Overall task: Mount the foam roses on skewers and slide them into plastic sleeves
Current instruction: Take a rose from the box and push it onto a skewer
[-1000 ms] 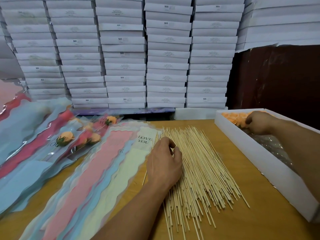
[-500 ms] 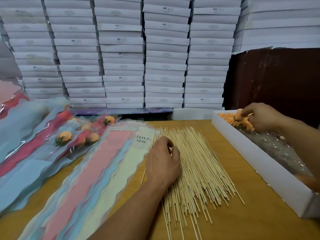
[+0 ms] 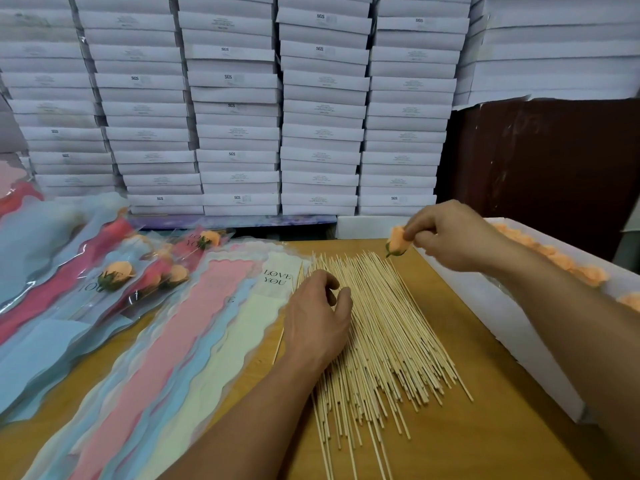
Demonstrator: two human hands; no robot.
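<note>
Peach foam is pinched in your right hand (image 3: 453,237): one rose (image 3: 398,242) held by fingertips and thumb around its top, green base pointing down, lifted above the far end of the skewers (image 3: 384,327) and just left of the tray (image 3: 512,327). More peach roses (image 3: 568,261) lie in a row along the far side of that white tray, which sits at the right edge of the table (image 3: 485,438).

Your left hand (image 3: 318,320) lies palm down on the left part of the skewer pile, fingers curled with thumb and forefinger close together at the sticks; whether a single skewer is actually caught between them cannot be told. The pile is fanned lengthwise across the table, pointed ends away from you.

Left of the pile, just beside your left hand, empty sleeves (image 3: 194,344) overlap in pink, blue and pale yellow, the top one printed "LOVE YOU". Further left lie finished sleeves (image 3: 86,271), each with a peach rose on a stick inside; one such rose (image 3: 116,273) shows clearly through the plastic.

Behind the table, stacks of flat white boxes (image 3: 235,109) fill the wall, with a dark brown panel (image 3: 540,168) to the right.
</note>
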